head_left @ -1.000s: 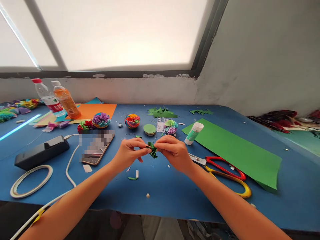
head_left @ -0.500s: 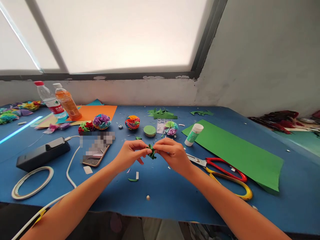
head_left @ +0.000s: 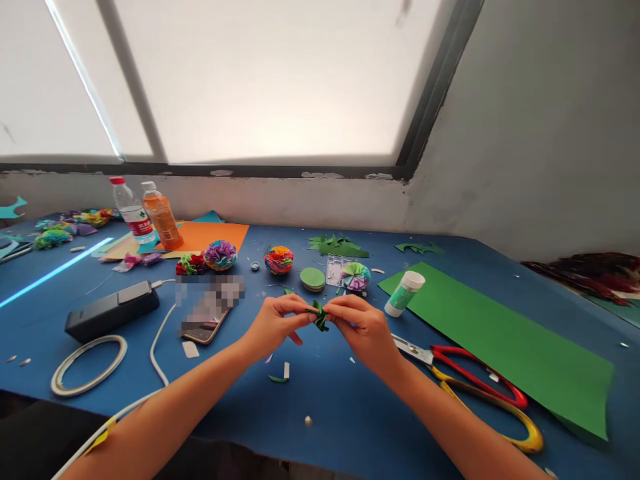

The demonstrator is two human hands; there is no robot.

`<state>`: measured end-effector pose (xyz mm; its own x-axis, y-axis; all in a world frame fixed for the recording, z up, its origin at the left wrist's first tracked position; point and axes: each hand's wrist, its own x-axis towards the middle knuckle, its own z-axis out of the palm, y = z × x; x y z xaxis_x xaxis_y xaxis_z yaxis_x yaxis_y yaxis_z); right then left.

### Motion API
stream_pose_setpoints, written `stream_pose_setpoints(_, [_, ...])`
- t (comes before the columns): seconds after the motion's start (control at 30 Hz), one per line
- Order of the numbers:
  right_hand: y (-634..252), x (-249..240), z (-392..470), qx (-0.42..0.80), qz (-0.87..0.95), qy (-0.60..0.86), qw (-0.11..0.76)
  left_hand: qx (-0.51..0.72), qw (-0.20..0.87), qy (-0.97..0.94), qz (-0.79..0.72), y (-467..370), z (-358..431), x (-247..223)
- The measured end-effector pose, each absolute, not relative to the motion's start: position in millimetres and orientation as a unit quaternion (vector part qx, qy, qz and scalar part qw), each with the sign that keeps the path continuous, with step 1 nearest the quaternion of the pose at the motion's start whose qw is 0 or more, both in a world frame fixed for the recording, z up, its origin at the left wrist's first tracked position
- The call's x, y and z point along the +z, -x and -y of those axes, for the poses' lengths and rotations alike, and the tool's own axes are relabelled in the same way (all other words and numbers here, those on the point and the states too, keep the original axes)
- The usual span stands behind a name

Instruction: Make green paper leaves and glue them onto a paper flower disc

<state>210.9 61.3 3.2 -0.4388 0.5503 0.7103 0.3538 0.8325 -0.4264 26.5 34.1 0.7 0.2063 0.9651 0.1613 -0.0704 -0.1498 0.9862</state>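
Observation:
Between my two hands is a small piece of dark green paper, folded into crinkled, ruffled pleats. My left hand pinches its left side with thumb and forefinger. On the opposite side, the fingertips of my right hand are closed on the same paper. Just beyond my hands lies a stack of round green paper discs, with a multicoloured ruffled paper ball to its right. A white-and-green glue stick leans beyond my right hand. Scissors with red and yellow handles lie partly behind my right forearm.
A large green paper sheet covers the right side of the blue table. On the left are a phone, a black power bank with a white cable, a tape roll and two bottles. Green scraps lie at the back.
The view has shifted, so the table's things appear lower and further right. Both hands keep pinching the green paper, which looks slightly turned and more bunched.

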Motion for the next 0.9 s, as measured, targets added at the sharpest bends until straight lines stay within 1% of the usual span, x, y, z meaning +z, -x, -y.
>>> stream_pose_setpoints(0.1, [-211,3,-62,0.095,0.846,0.258,0.457,0.493,0.563,-0.536,-0.391,-27,-35,2])
stream_pose_setpoints(0.33, [-205,3,-58,0.059,0.862,0.235,0.446,0.468,0.617,-0.505,-0.382,-28,-37,-3])
stream_pose_setpoints(0.57, [-204,6,-55,0.048,0.879,0.174,0.441,0.439,0.639,-0.522,-0.355,-25,-35,-1])
stream_pose_setpoints(0.67, [-206,12,-55,0.072,0.871,0.166,0.456,0.447,0.64,-0.527,-0.336,-20,-37,2])
stream_pose_setpoints(0.8, [-209,18,-54,0.15,0.865,0.122,0.464,0.472,0.639,-0.513,-0.325,-14,-41,4])
stream_pose_setpoints(0.9, [-209,19,-52,0.165,0.871,0.099,0.452,0.415,0.662,-0.532,-0.325,-14,-40,2])
